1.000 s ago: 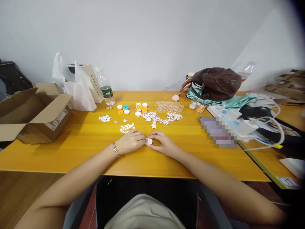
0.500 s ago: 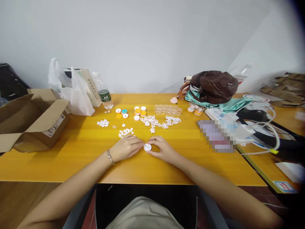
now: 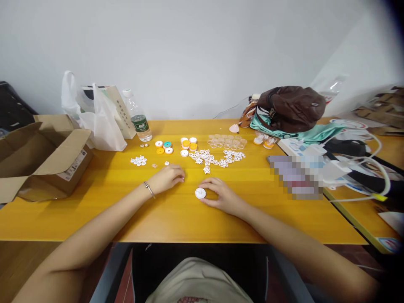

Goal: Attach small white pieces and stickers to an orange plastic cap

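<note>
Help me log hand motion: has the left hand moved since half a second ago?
Yes. Judged against the water bottle, the left hand has moved forward and slightly left, closer to the bottle.

Left arm [image 3: 104, 227] stretched forward, left hand [image 3: 168, 177] palm down, fingers curled. Right arm [image 3: 293, 240] slanted inward, right hand [image 3: 223, 198] with thumb and fingers bowed toward each other. Hands stood apart.
</note>
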`<state>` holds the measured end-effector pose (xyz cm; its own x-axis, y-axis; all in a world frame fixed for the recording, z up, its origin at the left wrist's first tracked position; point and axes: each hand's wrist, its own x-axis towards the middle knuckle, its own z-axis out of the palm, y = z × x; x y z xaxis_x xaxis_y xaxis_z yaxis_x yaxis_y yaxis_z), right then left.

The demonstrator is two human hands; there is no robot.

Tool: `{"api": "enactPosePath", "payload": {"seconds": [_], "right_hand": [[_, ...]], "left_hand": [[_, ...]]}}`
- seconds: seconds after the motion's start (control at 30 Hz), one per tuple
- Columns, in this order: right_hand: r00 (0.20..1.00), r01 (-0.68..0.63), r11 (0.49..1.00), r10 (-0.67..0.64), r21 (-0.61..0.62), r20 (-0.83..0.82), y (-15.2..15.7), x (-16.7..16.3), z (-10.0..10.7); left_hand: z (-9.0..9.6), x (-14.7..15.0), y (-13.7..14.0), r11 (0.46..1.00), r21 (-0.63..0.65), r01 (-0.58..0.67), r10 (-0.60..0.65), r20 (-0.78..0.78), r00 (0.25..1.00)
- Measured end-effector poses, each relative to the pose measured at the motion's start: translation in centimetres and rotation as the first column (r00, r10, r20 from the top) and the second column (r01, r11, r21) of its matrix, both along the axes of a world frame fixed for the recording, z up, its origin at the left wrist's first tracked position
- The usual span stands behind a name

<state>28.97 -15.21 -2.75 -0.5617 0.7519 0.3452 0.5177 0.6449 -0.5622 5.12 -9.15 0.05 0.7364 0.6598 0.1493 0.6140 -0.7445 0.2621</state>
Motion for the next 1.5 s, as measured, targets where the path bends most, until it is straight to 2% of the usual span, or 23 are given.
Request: {"api": "enactPosePath", "payload": {"seconds": [0.13, 0.27, 0.37, 0.47, 0.53, 0.6, 0.63, 0.73, 0.8, 0.87, 0.93, 1.0, 1.07, 1.13, 1.3, 1.4, 1.5], "right_hand": [[1.0, -0.007, 1.0, 0.006, -0.015, -0.017, -0.1, 0.0, -0.1], [0.997, -0.002, 0.999, 0.0, -0.033, -0.073, -0.2, 0.1, -0.1], [0.984, 0.051, 0.997, -0.061, -0.061, -0.166, -0.1, 0.1, 0.2], [0.957, 0.13, 0.989, -0.144, -0.074, -0.25, 0.1, 0.1, 0.4], [0.941, 0.17, 0.985, -0.175, -0.043, -0.289, 0.2, 0.1, 0.3], [0.935, 0.181, 0.983, -0.168, 0.013, -0.311, 0.2, 0.1, 0.2], [0.937, 0.173, 0.984, -0.151, 0.043, -0.314, 0.2, 0.1, 0.1], [0.945, 0.136, 0.983, -0.092, 0.122, -0.314, 0.0, 0.1, 0.0], [0.944, 0.123, 0.982, -0.072, 0.142, -0.321, -0.1, 0.1, 0.0], [0.94, 0.13, 0.985, -0.086, 0.111, -0.331, -0.2, 0.0, 0.0], [0.932, 0.148, 0.988, -0.123, 0.047, -0.342, -0.2, -0.2, 0.1], [0.922, 0.158, 0.987, -0.151, -0.007, -0.356, -0.1, -0.3, 0.2], [0.915, 0.149, 0.989, -0.144, -0.018, -0.377, -0.1, -0.3, 0.2], [0.911, 0.129, 0.991, -0.114, 0.013, -0.396, 0.0, -0.2, 0.0], [0.962, 0.04, 0.991, -0.004, 0.126, -0.272, 0.3, 0.3, -0.4], [0.987, -0.019, 0.98, 0.049, 0.197, -0.15, 0.4, 0.6, -0.6], [0.996, -0.052, 0.963, 0.069, 0.264, -0.058, 0.4, 0.8, -0.7]], "left_hand": [[0.2, 0.7, -0.6, 0.998, 0.014, -0.055, 0.055, -0.039, 0.998], [0.0, 0.8, -1.8, 0.985, 0.141, -0.094, 0.117, -0.164, 0.98], [-0.3, 1.1, -2.3, 0.976, 0.203, -0.086, 0.131, -0.225, 0.965], [-0.3, 1.6, -2.5, 0.971, 0.207, -0.123, 0.16, -0.175, 0.971], [-0.2, 2.2, -2.7, 0.98, 0.117, -0.159, 0.164, -0.038, 0.986], [0.0, 2.9, -2.9, 0.985, -0.086, -0.152, 0.166, 0.176, 0.97], [0.1, 3.3, -3.1, 0.97, -0.212, -0.123, 0.183, 0.291, 0.939], [0.1, 4.3, -3.5, 0.858, -0.514, 0.012, 0.314, 0.543, 0.778], [0.0, 4.8, -3.8, 0.798, -0.598, 0.077, 0.393, 0.612, 0.686], [-0.3, 5.2, -4.0, 0.786, -0.608, 0.108, 0.407, 0.642, 0.65], [-0.5, 5.6, -4.4, 0.824, -0.557, 0.105, 0.363, 0.661, 0.656], [-0.5, 5.9, -4.8, 0.885, -0.461, 0.062, 0.299, 0.667, 0.683], [-0.4, 5.9, -5.2, 0.935, -0.354, -0.001, 0.247, 0.651, 0.718], [0.0, 5.5, -5.3, 0.962, -0.271, -0.041, 0.204, 0.608, 0.767], [0.7, 3.6, -4.7, 0.985, -0.168, 0.029, 0.028, 0.333, 0.943], [0.3, 3.1, -4.4, 0.983, -0.163, 0.089, -0.049, 0.235, 0.971], [-0.1, 3.4, -4.4, 0.979, -0.172, 0.109, -0.071, 0.214, 0.974]]}}
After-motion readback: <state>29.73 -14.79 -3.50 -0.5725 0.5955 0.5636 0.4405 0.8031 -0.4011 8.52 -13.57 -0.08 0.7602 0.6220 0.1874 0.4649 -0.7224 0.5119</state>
